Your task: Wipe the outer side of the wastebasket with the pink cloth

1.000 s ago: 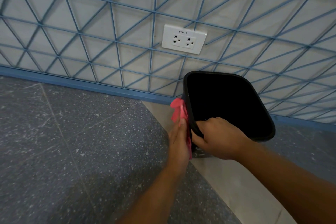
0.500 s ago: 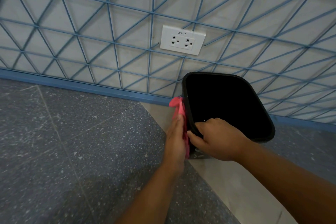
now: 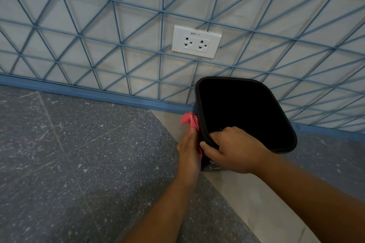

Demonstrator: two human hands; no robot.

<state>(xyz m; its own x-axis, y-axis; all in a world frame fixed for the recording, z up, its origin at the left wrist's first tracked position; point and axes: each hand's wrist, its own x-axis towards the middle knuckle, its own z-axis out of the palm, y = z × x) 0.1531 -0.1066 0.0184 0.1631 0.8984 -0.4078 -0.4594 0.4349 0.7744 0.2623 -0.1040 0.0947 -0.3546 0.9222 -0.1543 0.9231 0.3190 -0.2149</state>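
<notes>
A white double socket (image 3: 196,41) sits on the wall behind a blue wire grid (image 3: 118,25), above the speckled grey floor (image 3: 69,163). The black bin (image 3: 245,112) stands by the skirting. The right hand (image 3: 233,150) grips its near rim, fingers curled over it. The left hand (image 3: 189,152) presses a pink cloth (image 3: 190,122) flat against the bin's outer side, fingers apparently straight.

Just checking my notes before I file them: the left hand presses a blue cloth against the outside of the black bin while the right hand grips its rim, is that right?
Not quite: the head view shows the cloth is pink. The left hand presses it against the black bin; the right hand grips the rim.
</notes>
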